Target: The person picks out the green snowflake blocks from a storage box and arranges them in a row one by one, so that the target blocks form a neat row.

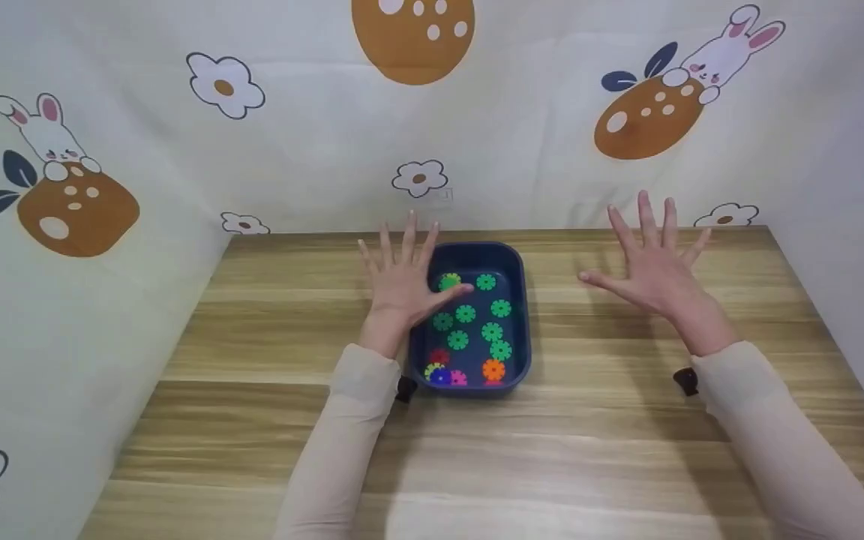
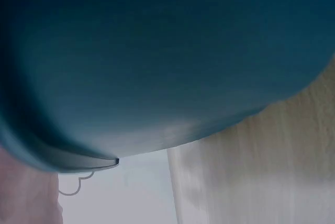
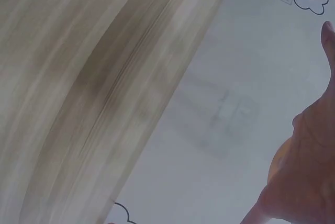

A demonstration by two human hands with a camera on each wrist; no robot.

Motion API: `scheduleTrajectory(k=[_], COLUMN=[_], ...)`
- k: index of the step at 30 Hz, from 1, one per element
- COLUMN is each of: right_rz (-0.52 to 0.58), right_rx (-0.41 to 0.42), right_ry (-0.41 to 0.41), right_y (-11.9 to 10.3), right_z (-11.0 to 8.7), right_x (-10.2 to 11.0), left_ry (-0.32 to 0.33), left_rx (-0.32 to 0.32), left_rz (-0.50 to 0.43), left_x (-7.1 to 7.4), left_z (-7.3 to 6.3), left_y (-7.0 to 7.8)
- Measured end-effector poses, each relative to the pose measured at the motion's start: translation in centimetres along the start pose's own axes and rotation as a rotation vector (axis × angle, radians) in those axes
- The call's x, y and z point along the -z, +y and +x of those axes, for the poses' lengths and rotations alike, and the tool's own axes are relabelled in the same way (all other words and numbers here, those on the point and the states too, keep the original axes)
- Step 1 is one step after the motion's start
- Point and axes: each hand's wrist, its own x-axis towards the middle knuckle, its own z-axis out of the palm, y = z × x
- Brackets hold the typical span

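Fingers spread wide, left thumb over tray

The left hand hides part of the left rim of the blue bin. In the bin's near left corner, a blue piece partly covers a yellow piece. Of a red piece at the near wall, only a sliver shows by the orange piece. Beyond the bin, a mark on the cloth is too small to read, and the top edge cuts a brown fruit print. In the left wrist view the bin's wall is blurred and its inside hidden; in the right wrist view just its corner shows.
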Motion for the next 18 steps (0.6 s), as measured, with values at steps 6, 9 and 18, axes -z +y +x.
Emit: scheduleTrajectory(k=[6,9,18], right_rz=[0.01,0.009,0.023], right_rx=[0.001,0.0,0.021], right_ry=[0.006,0.011,0.029], right_y=[-0.1,-0.2,-1.1], right_z=[0.0,-0.1,0.0], right_x=[-0.1,-0.1,-0.6], left_ry=[0.004,0.015,0.048], left_rx=[-0.014,-0.027,-0.034], left_rz=[-0.012,-0.002,-0.025], left_x=[0.3,0.5,0.7], left_z=[-0.1,-0.2,-1.4], left_y=[0.4,0.6,0.4])
